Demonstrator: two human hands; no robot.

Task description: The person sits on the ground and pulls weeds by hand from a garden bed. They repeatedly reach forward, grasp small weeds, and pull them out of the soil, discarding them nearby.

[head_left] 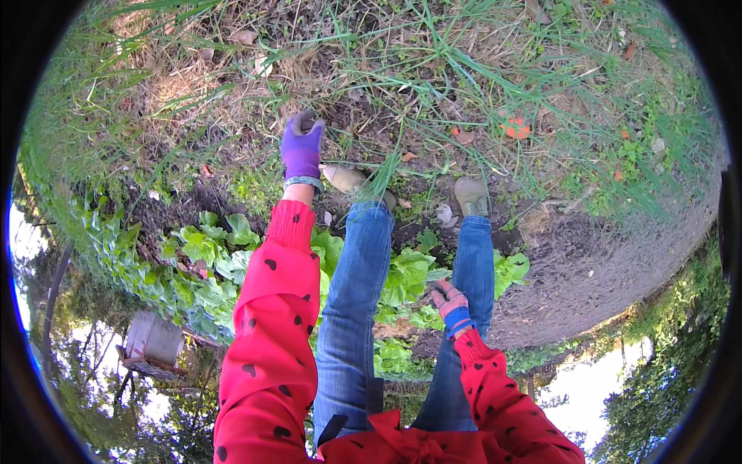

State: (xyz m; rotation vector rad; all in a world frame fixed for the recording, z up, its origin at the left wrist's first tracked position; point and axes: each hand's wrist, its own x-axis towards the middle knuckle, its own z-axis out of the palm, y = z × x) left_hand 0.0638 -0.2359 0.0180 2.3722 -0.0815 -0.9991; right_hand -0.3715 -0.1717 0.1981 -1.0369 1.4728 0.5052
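My left hand, in a purple glove with grey fingertips, reaches down to the weedy soil. Its fingers curl inward among dry grass and thin weeds. Whether anything is pinched between them is hidden. Long green onion-like leaves arch just right of that hand. Beside my right shin hangs my right hand, in a pinkish glove with a blue cuff. Its fingers are partly bent and lie close to the lettuce plants; I cannot tell if they hold anything.
My shoes stand among low weeds, one on each side of a pale dry leaf. A row of leafy greens runs behind my legs on the left. Bare soil lies to the right. An orange leaf-like piece rests among the long leaves.
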